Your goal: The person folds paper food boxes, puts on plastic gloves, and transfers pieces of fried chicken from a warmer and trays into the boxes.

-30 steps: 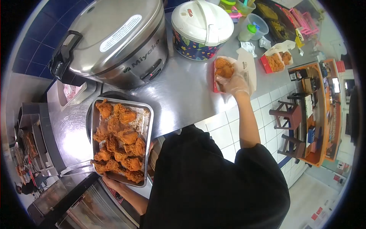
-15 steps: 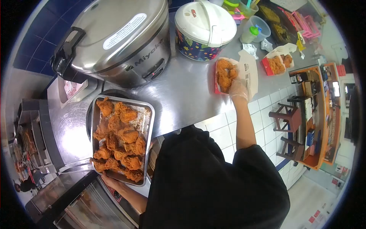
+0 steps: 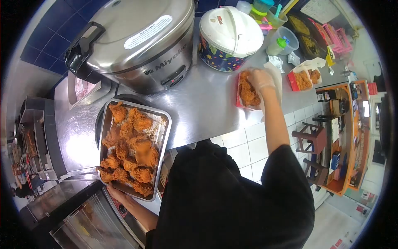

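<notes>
A metal tray (image 3: 165, 143) heaped with fried chicken (image 3: 137, 166) rests partly over the counter's edge at the left. My left hand (image 3: 117, 194) grips its near rim, with the fingers hidden beneath. Further right stands an open red-and-white box (image 3: 239, 89) holding pieces of fried chicken (image 3: 248, 93). Over the back of that box is my right hand (image 3: 262, 79) in a clear plastic glove. Its fingers are curled down on a piece of chicken; the fingertips are partly hidden. The raised box lid (image 3: 274, 81) lies behind this hand.
A second open box (image 3: 302, 81) with chicken stands at the right. Behind are a large rice cooker (image 3: 145, 54), a white-lidded patterned container (image 3: 226, 37) and plastic tubs (image 3: 286, 39). A metal pan (image 3: 81, 93) sits at the left. Stools (image 3: 311, 139) stand on the tiled floor.
My right hand has moved from the near side of the box up to its back, curling over the chicken there. My left hand stays at the tray. The view has shifted slightly.
</notes>
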`<act>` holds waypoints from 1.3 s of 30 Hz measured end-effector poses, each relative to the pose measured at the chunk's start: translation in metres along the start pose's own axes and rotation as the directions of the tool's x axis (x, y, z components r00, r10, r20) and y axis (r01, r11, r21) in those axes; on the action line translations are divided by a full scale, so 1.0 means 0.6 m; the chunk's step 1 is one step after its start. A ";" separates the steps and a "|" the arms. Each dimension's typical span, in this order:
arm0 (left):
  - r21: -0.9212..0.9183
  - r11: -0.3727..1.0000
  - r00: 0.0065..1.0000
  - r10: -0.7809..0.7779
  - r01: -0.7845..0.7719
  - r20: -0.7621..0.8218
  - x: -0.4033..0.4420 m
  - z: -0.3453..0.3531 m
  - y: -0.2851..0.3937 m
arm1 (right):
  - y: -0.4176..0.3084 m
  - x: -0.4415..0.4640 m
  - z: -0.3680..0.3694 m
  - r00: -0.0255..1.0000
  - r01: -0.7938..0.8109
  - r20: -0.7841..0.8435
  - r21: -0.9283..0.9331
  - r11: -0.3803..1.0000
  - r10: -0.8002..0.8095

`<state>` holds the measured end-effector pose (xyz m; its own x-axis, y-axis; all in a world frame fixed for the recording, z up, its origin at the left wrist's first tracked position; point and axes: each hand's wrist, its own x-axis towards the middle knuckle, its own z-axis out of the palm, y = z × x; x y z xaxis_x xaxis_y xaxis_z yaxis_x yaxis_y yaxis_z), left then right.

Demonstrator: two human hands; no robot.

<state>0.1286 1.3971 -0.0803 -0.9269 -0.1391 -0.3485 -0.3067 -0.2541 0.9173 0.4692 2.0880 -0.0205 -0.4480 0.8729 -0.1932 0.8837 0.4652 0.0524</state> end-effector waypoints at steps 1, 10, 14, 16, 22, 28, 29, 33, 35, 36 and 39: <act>0.011 1.000 1.000 -0.012 0.013 -0.012 0.006 -0.004 -0.002 | -0.007 0.012 0.003 0.993 0.115 -0.002 0.010 0.993 -0.115; 0.077 0.997 1.000 -0.002 0.004 -0.030 0.004 -0.003 0.002 | -0.006 0.053 0.025 0.961 0.264 0.117 -0.104 0.959 -0.252; 0.016 1.000 1.000 -0.013 0.014 -0.024 0.001 0.000 0.001 | 0.001 0.065 0.033 0.950 0.302 0.109 -0.101 0.948 -0.291; -0.015 1.000 1.000 -0.015 0.016 0.006 -0.005 0.006 0.003 | -0.012 0.046 0.008 0.954 0.280 0.134 -0.081 0.957 -0.268; 0.113 0.993 0.997 0.044 -0.037 -0.062 0.002 0.002 -0.001 | -0.010 0.049 0.015 0.953 0.287 0.127 -0.099 0.953 -0.274; 0.069 0.998 0.999 0.011 -0.009 -0.036 0.018 -0.017 -0.007 | -0.003 0.044 -0.004 0.956 0.281 0.109 -0.057 0.958 -0.274; 0.049 0.999 1.000 0.022 -0.022 -0.008 0.001 0.003 0.000 | 0.002 0.047 0.001 0.953 0.290 0.109 -0.056 0.955 -0.283; 0.143 0.984 0.989 0.116 -0.102 -0.089 0.001 0.002 -0.005 | 0.078 0.086 0.066 0.945 0.327 0.006 -0.056 0.943 -0.327; 0.111 0.977 0.981 0.188 -0.182 -0.040 0.033 -0.045 -0.041 | 0.028 0.028 -0.006 0.965 0.258 -0.038 -0.040 0.965 -0.260; 0.140 0.982 0.991 0.131 -0.124 -0.042 0.002 -0.012 -0.009 | 0.011 0.008 -0.030 0.971 0.236 -0.041 -0.024 0.972 -0.237; 0.088 0.983 0.983 0.170 -0.164 -0.067 -0.019 0.020 0.007 | 0.036 0.013 0.004 0.955 0.282 -0.092 -0.029 0.959 -0.284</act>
<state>0.1351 1.4091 -0.0702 -0.9490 -0.2437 -0.1999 -0.1687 -0.1432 0.9752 0.4851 2.1045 -0.0234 -0.6908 0.7147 -0.1094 0.7170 0.6967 0.0240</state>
